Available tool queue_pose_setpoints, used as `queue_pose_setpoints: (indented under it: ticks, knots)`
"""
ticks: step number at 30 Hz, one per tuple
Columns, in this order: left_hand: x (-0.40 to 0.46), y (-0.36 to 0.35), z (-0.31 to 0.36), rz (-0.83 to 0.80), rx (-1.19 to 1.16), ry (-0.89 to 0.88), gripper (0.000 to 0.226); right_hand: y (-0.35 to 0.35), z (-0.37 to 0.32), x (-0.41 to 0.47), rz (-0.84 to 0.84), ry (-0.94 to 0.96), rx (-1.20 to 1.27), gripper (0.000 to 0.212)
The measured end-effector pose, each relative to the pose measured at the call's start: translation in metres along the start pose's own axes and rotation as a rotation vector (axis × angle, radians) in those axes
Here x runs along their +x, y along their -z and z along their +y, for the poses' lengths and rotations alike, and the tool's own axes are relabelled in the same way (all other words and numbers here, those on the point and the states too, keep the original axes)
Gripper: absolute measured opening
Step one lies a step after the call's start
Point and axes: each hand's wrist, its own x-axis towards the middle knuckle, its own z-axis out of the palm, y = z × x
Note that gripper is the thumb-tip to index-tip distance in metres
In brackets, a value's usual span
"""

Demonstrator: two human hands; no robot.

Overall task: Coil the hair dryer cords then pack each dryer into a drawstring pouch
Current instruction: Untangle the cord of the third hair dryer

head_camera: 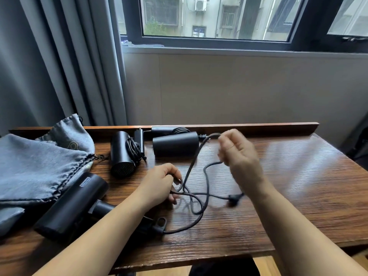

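head view: both hands over a wooden table [278, 196]
left hand [159, 186]: fingers curled round the cord [205, 184] low by the tabletop
right hand [237, 150]: raised, pinching a loop of that cord – blurry
plug [234, 199]: dangling just under the right wrist
dryer [71, 204]: beside the left forearm, cord loose
other dryers [175, 145]: beyond the left hand, cords coiled
pouches [39, 166]: far left – grey

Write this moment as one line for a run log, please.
step: coiling cord | left hand: pinches cord | right hand: lifts cord | near dryer: unpacked | pouches: on table
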Motion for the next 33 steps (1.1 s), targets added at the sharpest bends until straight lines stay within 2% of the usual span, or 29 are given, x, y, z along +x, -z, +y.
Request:
queue_pose_setpoints:
  ticks: [2, 4, 6, 7, 9, 10, 12, 13, 14, 15, 17, 18, 19, 22, 24, 27, 29, 33]
  knots:
    - [0.0, -0.001, 0.001, 0.013, 0.019, -0.014, 0.036, 0.003, -0.01, 0.008, 0.185, -0.07, 0.278, 0.024]
    - [-0.001, 0.0, 0.002, 0.019, 0.011, -0.053, 0.035, 0.01, -0.011, 0.016, 0.341, -0.14, 0.35, 0.026]
    - [-0.001, 0.003, 0.001, 0.034, 0.01, -0.085, 0.035, 0.02, 0.006, 0.021, 0.43, -0.195, 0.204, 0.024]
    - [-0.001, 0.004, 0.0, 0.04, 0.003, -0.093, 0.035, 0.028, 0.019, 0.024, 0.427, -0.226, 0.004, 0.023]
    - [-0.001, 0.004, 0.0, 0.039, -0.004, -0.099, 0.036, 0.043, 0.044, 0.024, 0.282, -0.355, -0.439, 0.023]
    - [-0.002, 0.004, 0.0, 0.034, 0.006, -0.104, 0.037, 0.048, 0.052, 0.023, 0.199, -0.434, -0.572, 0.025]
    - [-0.002, 0.003, 0.0, 0.02, 0.054, -0.127, 0.036, 0.05, 0.056, 0.02, 0.111, -0.516, -0.691, 0.03]
    - [-0.001, 0.003, 0.0, 0.013, 0.082, -0.14, 0.036, 0.046, 0.053, 0.019, 0.118, -0.494, -0.727, 0.036]
    - [-0.001, 0.003, 0.0, 0.004, 0.11, -0.15, 0.035, 0.041, 0.046, 0.016, 0.172, -0.403, -0.761, 0.044]
    - [-0.001, 0.002, -0.001, -0.004, 0.135, -0.155, 0.035, 0.035, 0.039, 0.011, 0.246, -0.226, -0.777, 0.047]
    - [0.0, 0.001, -0.001, -0.013, 0.163, -0.152, 0.037, 0.017, 0.016, 0.0, 0.331, 0.197, -0.71, 0.034]
    - [0.0, 0.001, 0.0, -0.014, 0.168, -0.152, 0.038, 0.007, 0.004, -0.006, 0.26, 0.291, -0.671, 0.024]
    - [-0.001, 0.0, 0.001, -0.012, 0.17, -0.156, 0.039, -0.001, -0.003, -0.011, 0.113, 0.304, -0.662, 0.019]
    - [-0.001, 0.001, 0.001, -0.004, 0.163, -0.174, 0.041, -0.02, -0.002, -0.016, -0.386, -0.02, -0.791, 0.024]
    - [-0.001, 0.002, -0.001, -0.004, 0.151, -0.168, 0.042, -0.028, 0.01, -0.018, -0.52, -0.111, -0.93, 0.025]
    - [-0.001, 0.002, -0.002, -0.015, 0.115, -0.167, 0.042, -0.036, 0.022, -0.021, -0.485, -0.213, -0.932, 0.039]
    - [-0.003, 0.003, -0.001, -0.011, 0.103, -0.177, 0.043, -0.04, 0.027, -0.021, -0.393, -0.263, -0.844, 0.034]
    - [-0.004, 0.003, 0.001, 0.032, 0.024, -0.187, 0.045, -0.041, 0.028, -0.023, -0.144, -0.241, -0.636, 0.024]
